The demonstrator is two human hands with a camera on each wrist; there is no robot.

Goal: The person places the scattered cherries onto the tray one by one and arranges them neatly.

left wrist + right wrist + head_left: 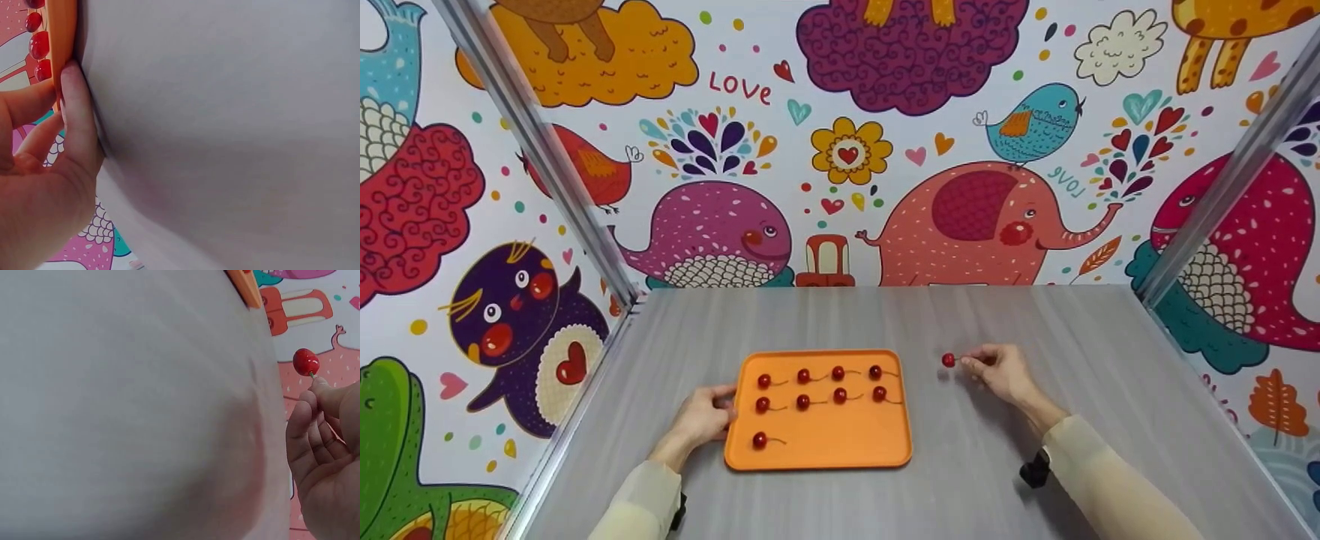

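An orange tray [840, 441] lies on the table with several red cherries in it. Two rows of cherries line its back half, and a single cherry [760, 440] sits at the front left, stems pointing right. At the tray's left edge, my left hand [701, 415] pinches the rim between thumb and fingers, seen close in the left wrist view. To the right of the tray, my right hand [1005, 375] holds one cherry [306, 362] by its stem between thumb and index finger. That cherry hangs above the table, apart from the tray.
The grey wood-grain table [960, 480] reaches back to a wall with cartoon animals. Metal posts [607, 270] stand at the back left and back right corners. A black wrist device [1035, 469] sits under the right sleeve.
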